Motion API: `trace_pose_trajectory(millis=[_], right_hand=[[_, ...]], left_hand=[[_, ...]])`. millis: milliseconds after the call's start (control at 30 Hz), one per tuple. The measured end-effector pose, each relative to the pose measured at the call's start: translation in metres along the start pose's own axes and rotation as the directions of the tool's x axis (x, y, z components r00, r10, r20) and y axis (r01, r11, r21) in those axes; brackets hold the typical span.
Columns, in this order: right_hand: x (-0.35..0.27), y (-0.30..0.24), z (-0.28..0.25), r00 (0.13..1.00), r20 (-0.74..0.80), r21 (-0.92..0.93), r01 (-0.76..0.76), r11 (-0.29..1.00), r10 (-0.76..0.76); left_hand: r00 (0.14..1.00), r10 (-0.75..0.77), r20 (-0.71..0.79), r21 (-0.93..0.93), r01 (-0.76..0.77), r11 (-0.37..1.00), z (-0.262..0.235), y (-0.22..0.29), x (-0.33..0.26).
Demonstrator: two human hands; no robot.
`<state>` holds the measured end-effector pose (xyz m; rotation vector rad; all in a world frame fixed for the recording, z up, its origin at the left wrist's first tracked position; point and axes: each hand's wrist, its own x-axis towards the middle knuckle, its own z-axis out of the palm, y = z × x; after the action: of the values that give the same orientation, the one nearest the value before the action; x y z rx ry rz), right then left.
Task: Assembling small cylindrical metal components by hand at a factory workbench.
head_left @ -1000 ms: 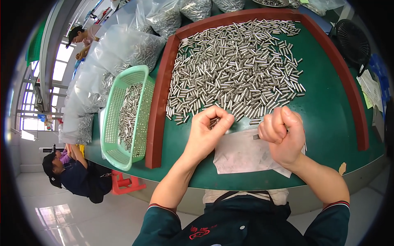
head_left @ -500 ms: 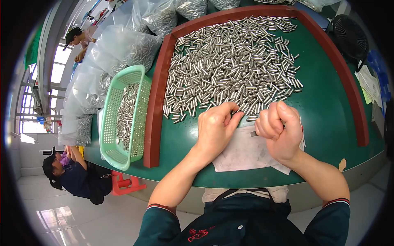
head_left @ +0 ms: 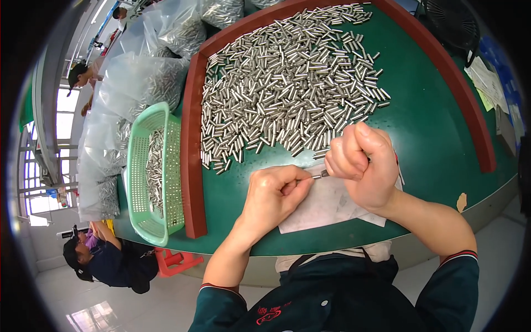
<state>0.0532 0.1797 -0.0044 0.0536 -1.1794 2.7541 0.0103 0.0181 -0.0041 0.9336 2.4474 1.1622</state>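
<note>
My left hand (head_left: 272, 193) pinches a small metal pin (head_left: 317, 177) between thumb and fingertips, over a whitish cloth (head_left: 315, 207). My right hand (head_left: 368, 166) is closed in a fist around a tool whose dark tip (head_left: 325, 173) sticks out toward the left hand. That tip meets or nearly meets the end of the pin; I cannot tell whether they touch. The fist hides the rest of the tool, so its kind does not show. Just beyond both hands lies a wide heap of short shiny metal pins (head_left: 293, 83) on the green tabletop (head_left: 243, 191).
A dark red raised border (head_left: 192, 138) frames the heap. Left of it stands a green plastic basket (head_left: 176, 149) with more pins, beside clear bags of pins (head_left: 124, 83). A black fan (head_left: 451, 22) and papers (head_left: 487, 83) lie far right. Other people (head_left: 105, 254) work at left.
My left hand has drawn back from the heap's near edge toward me and now has a pin by the tool's tip. My right fist has stayed closed, shifting slightly left and up in view.
</note>
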Motion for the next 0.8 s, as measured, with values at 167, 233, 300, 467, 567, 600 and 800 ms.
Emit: trace_pose_trajectory(millis=[167,233,300,467,567,600,800], right_hand=[[-0.003,0.001,0.001,1.000,-0.005,-0.007,-0.010,1.000,0.010],[-0.004,0.001,0.001,1.000,-0.006,-0.014,-0.010,1.000,0.010],[-0.004,0.000,0.002,1.000,-0.009,-0.015,-0.009,1.000,0.009],[-0.006,0.001,0.004,1.000,-0.021,-0.011,0.004,1.000,-0.005],[-0.006,0.004,0.003,1.000,-0.016,-0.007,0.010,1.000,-0.010],[-0.006,0.004,0.004,1.000,-0.013,-0.026,0.011,1.000,-0.012],[-0.011,0.008,0.008,0.998,0.001,-0.127,0.058,0.990,-0.058]], left_hand=[[1.000,-0.015,0.005,0.008,0.015,1.000,0.000,0.003,0.000],[1.000,-0.018,0.006,0.008,0.018,1.000,0.001,0.003,0.000],[1.000,-0.014,0.000,0.005,0.014,1.000,0.001,0.002,0.000],[1.000,-0.023,0.009,0.004,0.023,1.000,0.001,0.002,0.000],[0.999,-0.035,0.009,-0.002,0.035,0.999,0.002,0.001,-0.001],[0.999,-0.046,0.010,-0.008,0.046,0.999,0.002,0.001,-0.001],[1.000,-0.020,0.013,0.006,0.020,1.000,0.002,0.003,0.002]])
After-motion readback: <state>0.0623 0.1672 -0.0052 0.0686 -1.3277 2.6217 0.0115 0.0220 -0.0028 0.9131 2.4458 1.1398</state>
